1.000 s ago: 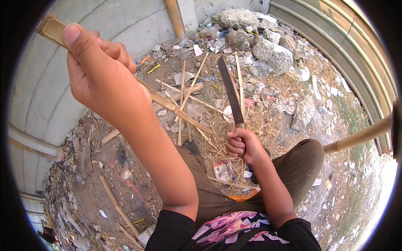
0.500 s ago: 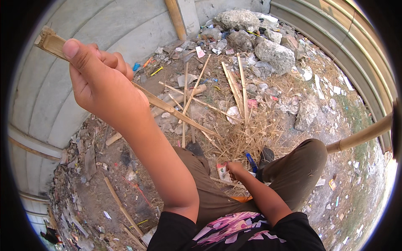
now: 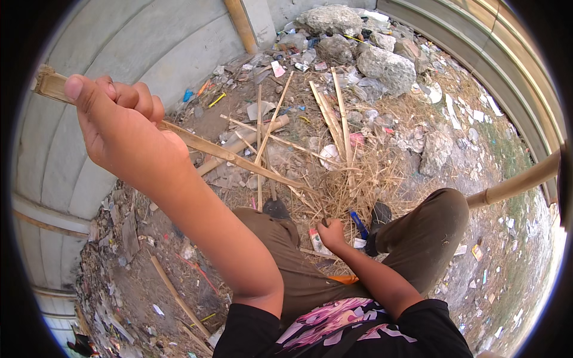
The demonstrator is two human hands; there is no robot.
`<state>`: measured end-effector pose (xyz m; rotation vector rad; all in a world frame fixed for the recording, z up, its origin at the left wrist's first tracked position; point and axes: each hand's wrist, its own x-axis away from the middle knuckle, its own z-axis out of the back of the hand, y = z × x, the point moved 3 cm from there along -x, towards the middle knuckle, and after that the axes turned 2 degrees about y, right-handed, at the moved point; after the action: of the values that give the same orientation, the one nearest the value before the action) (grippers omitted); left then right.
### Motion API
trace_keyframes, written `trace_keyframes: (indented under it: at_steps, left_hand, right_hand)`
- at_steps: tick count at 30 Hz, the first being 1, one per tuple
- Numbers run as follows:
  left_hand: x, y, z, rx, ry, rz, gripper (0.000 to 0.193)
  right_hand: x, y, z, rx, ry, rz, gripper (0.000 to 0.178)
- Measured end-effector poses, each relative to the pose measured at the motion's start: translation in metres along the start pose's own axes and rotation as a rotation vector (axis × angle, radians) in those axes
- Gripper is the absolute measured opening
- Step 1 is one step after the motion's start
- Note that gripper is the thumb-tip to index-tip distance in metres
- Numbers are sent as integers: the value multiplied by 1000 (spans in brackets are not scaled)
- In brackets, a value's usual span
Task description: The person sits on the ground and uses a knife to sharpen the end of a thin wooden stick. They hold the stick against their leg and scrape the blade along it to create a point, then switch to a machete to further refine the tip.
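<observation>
High at the left, my left hand (image 3: 128, 122) is closed around the upper part of a long split bamboo strip (image 3: 236, 159). The strip slants down to the right, its low end close to a heap of thin bamboo shavings (image 3: 364, 185). Between my legs, my right hand (image 3: 332, 234) is closed near that low end. A narrow dark piece shows at the top of the fist, too small to name. A red and white packet (image 3: 318, 241) lies beside this hand, and a blue object (image 3: 359, 225) lies between it and my shoe.
Several split bamboo strips (image 3: 327, 116) lie ahead on littered ground. Large grey rocks (image 3: 387, 68) stand at the far end beside a grey wall (image 3: 179, 53). A thick bamboo pole (image 3: 516, 186) reaches in from the right, past my knee. Another strip (image 3: 179, 295) lies at lower left.
My left hand has moved a little left and down with the bamboo strip. My right hand has shifted slightly forward, toward the strip's low end. The view has tilted slightly.
</observation>
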<state>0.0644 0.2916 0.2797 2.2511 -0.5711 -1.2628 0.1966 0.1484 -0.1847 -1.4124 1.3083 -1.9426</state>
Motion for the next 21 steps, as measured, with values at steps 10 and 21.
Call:
trace_keyframes:
  at_steps: [10,21]
  left_hand:
    - [1,-2,3,-38,-4,-39,49]
    - [3,7,-7,19,10,15,49]
  right_hand:
    - [9,-73,5,486,-14,225,26]
    - [-40,109,41,241,-19,-555,19]
